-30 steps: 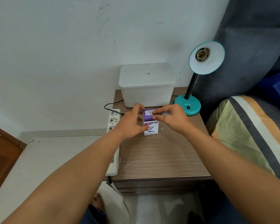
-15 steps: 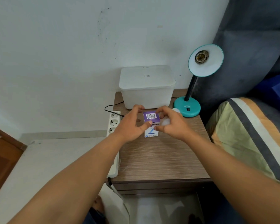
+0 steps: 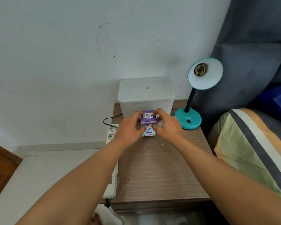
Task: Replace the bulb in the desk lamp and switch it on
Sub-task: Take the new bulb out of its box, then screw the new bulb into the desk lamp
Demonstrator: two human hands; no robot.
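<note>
While both hands work at it, the small purple-and-white cardboard bulb box (image 3: 148, 123) stands on the brown wood-grain bedside table (image 3: 161, 168), just in front of the translucent white lidded plastic tub (image 3: 145, 96). Box long axis: roughly upright, tipped slightly toward the camera. Barcoded purple end faces up; the print on the white front reads upside down, so the box probably stands inverted.

Left hand (image 3: 130, 127): curled around the box's left side, thumb low on the front, fingers at the top edge, gripping it. Right hand (image 3: 166, 127): closed on the right side, fingertips pinching at the top flap. Judgement: left steadies, right picks the flap open; resting the box on the table leaves the fingers free for that. Flap looks still closed. A pale rounded shape shows under the right palm; cannot tell what it is.

Teal desk lamp (image 3: 187, 119): round base at the table's back right corner, rocker switch on the base, shade tilted toward the camera. Brass socket (image 3: 201, 70) is bare, so the old bulb is out and the new one not yet fitted.

White power strip (image 3: 111, 135) lies along the table's left edge.
</note>
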